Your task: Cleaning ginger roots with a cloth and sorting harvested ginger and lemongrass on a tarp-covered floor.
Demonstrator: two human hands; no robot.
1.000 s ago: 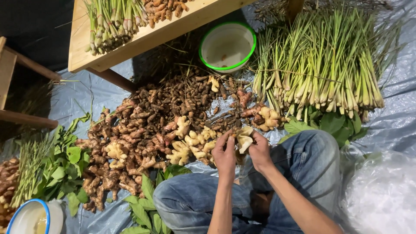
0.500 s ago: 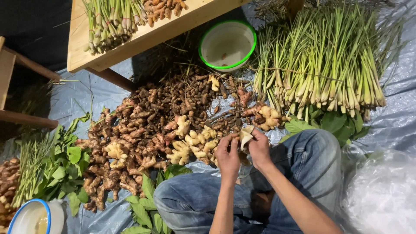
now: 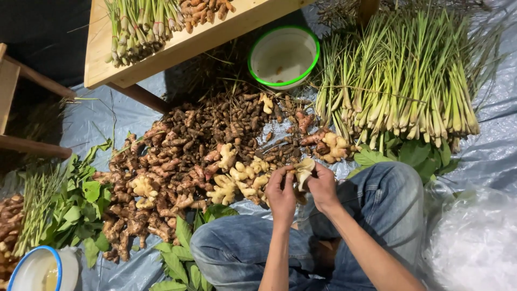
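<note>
Head view: left hand (image 3: 281,193) and right hand (image 3: 323,187) grip pale ginger piece (image 3: 305,168).

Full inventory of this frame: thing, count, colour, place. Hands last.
ginger piece: one, pale yellow, held between both hands
root pile: one heap, brown and pale, on the tarp centre
lemongrass bundle: one big stack, green and pale, upper right
green-rimmed bowl: one, white, above the pile
wooden table: one, light wood, top, carrying stalks and roots
blue-rimmed bowl: one, white, bottom left
leafy greens: loose bunch, green, left
plastic bag: one, clear white, bottom right
tarp: one, grey-blue, under everything
left hand: on the ginger piece
right hand: on the ginger piece
</note>
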